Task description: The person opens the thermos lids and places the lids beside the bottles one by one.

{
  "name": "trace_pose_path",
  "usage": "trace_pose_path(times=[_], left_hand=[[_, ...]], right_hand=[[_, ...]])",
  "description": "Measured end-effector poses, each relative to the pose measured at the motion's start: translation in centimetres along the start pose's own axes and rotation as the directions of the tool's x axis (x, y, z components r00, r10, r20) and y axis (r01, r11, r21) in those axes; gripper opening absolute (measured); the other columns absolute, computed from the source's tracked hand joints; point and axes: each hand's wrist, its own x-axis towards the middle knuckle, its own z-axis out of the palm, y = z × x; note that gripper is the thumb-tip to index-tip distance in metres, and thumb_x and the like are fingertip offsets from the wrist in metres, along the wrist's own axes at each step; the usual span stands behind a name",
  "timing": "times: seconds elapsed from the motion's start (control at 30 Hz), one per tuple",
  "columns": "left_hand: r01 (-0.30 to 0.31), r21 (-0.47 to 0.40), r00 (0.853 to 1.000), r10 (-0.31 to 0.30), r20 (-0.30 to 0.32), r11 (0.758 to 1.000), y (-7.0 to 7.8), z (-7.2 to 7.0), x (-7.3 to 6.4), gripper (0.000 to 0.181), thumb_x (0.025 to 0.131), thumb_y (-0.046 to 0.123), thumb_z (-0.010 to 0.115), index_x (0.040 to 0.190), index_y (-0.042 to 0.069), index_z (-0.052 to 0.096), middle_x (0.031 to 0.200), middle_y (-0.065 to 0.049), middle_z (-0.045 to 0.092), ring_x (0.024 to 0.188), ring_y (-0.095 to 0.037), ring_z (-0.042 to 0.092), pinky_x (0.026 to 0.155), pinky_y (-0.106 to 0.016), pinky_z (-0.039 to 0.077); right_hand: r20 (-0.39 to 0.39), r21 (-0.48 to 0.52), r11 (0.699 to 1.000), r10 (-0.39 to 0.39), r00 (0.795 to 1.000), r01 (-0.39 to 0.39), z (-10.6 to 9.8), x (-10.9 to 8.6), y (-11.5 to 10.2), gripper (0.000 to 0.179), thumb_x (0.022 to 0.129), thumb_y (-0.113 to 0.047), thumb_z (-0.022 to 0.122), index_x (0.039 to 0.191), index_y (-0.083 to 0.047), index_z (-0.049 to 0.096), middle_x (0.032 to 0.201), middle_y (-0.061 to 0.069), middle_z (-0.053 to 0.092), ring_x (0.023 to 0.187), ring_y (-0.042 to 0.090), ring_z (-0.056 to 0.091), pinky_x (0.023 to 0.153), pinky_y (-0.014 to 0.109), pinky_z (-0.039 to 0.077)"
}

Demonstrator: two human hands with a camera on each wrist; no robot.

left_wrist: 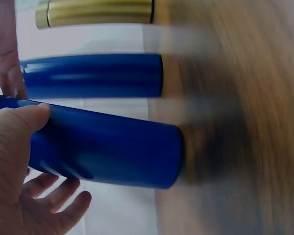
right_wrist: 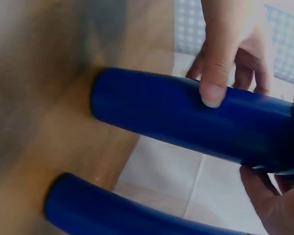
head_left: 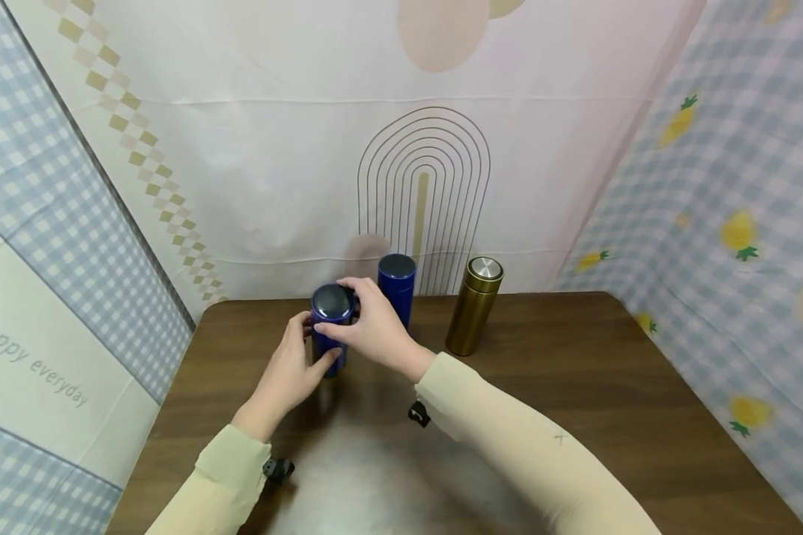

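A blue thermos bottle [head_left: 326,349] with a glossy dark-topped lid [head_left: 333,303] is between both hands at the left of the table. My left hand [head_left: 290,377] grips its body, thumb on the near side and fingers round the far side. From the right, my right hand [head_left: 379,327] holds the lid end between thumb and fingers. The bottle [left_wrist: 112,147] tilts slightly in the left wrist view, its base at the wooden surface. A second blue thermos [head_left: 398,286] stands just behind the right hand, partly hidden by it.
A gold thermos [head_left: 473,312] with a silver-topped lid stands right of the blue ones. Under them is a dark brown wooden table [head_left: 542,371]. A white printed cloth [head_left: 274,171] hangs behind its back edge, with blue checked cloth [head_left: 682,238] at the right side.
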Motion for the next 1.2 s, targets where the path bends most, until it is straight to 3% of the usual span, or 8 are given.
trace_pose_path(times=[0.17,0.37,0.53,0.6,0.73,0.93,1.07,1.2], left_hand=[[-0.07,0.035,0.997,0.069,0.027,0.997,1.3,0.3,-1.0,0.08,0.081,0.033,0.077,0.142,0.005,0.033,0.133,-0.015,0.045,0.119,-0.03,0.051,0.099,-0.049,0.042],[-0.116,-0.007,0.99,0.116,0.078,0.993,3.2,0.3,-2.4,0.079,0.077,0.042,0.08,0.14,0.017,0.038,0.127,-0.003,0.053,0.108,-0.02,0.058,0.091,-0.046,0.049],[-0.182,0.04,0.98,0.178,0.089,0.983,5.0,0.1,-3.3,0.077,0.073,0.046,0.082,0.135,0.018,0.045,0.119,0.001,0.057,0.101,-0.015,0.059,0.086,-0.041,0.05],[-0.2,0.076,0.976,0.192,0.1,0.977,5.4,0.0,-3.5,0.076,0.072,0.044,0.082,0.134,0.018,0.047,0.117,0.002,0.058,0.099,-0.014,0.058,0.086,-0.04,0.05],[-0.234,0.184,0.969,0.214,0.119,0.955,5.5,-0.3,-3.7,0.075,0.069,0.04,0.082,0.133,0.018,0.05,0.113,0.002,0.057,0.098,-0.017,0.055,0.087,-0.041,0.047],[-0.265,0.363,0.963,0.23,0.139,0.893,4.9,-0.3,-4.1,0.079,0.066,0.043,0.084,0.135,0.019,0.052,0.108,-0.003,0.056,0.096,-0.024,0.052,0.086,-0.043,0.044],[-0.322,0.442,0.947,0.293,0.135,0.837,4.7,0.0,-4.1,0.083,0.064,0.042,0.086,0.136,0.019,0.052,0.109,-0.008,0.056,0.096,-0.028,0.053,0.086,-0.045,0.045],[-0.368,0.463,0.927,0.356,0.115,0.806,4.7,0.2,-4.0,0.086,0.06,0.043,0.088,0.134,0.017,0.053,0.108,-0.008,0.057,0.095,-0.029,0.053,0.084,-0.046,0.045]], right_hand=[[-0.04,0.088,0.994,-0.055,0.998,0.059,-0.9,-2.9,0.7,0.064,0.076,-0.042,0.08,0.129,-0.017,0.051,0.118,-0.005,0.051,0.104,0.009,0.053,0.083,0.027,0.051],[-0.029,0.24,0.97,-0.041,0.999,0.047,-3.1,-6.3,-0.1,0.063,0.076,-0.025,0.084,0.128,-0.017,0.051,0.119,-0.002,0.054,0.104,0.012,0.057,0.08,0.03,0.054],[0.009,0.237,0.97,-0.052,0.999,0.049,-5.8,-8.8,-2.3,0.059,0.076,-0.009,0.082,0.126,-0.003,0.05,0.118,0.008,0.059,0.102,0.019,0.06,0.086,0.034,0.052],[0.044,0.228,0.973,-0.041,0.998,0.03,-6.2,-9.3,-1.6,0.059,0.078,-0.011,0.081,0.127,-0.005,0.05,0.119,0.008,0.059,0.103,0.019,0.061,0.088,0.035,0.051],[0.167,0.232,0.969,0.045,0.985,-0.084,-6.2,-9.7,1.3,0.059,0.082,-0.022,0.079,0.131,-0.015,0.047,0.12,0.005,0.057,0.101,0.016,0.062,0.086,0.032,0.052],[0.342,0.301,0.899,0.21,0.916,-0.318,-5.5,-9.7,3.8,0.055,0.088,-0.037,0.071,0.134,-0.02,0.046,0.118,0.009,0.057,0.096,0.024,0.066,0.079,0.037,0.055],[0.384,0.368,0.825,0.286,0.878,-0.429,-4.9,-9.8,4.0,0.056,0.09,-0.043,0.067,0.135,-0.017,0.046,0.118,0.015,0.054,0.094,0.032,0.066,0.077,0.046,0.056],[0.372,0.408,0.79,0.315,0.873,-0.459,-4.5,-10.1,3.8,0.055,0.089,-0.044,0.067,0.131,-0.015,0.047,0.117,0.017,0.054,0.091,0.033,0.067,0.077,0.05,0.055]])
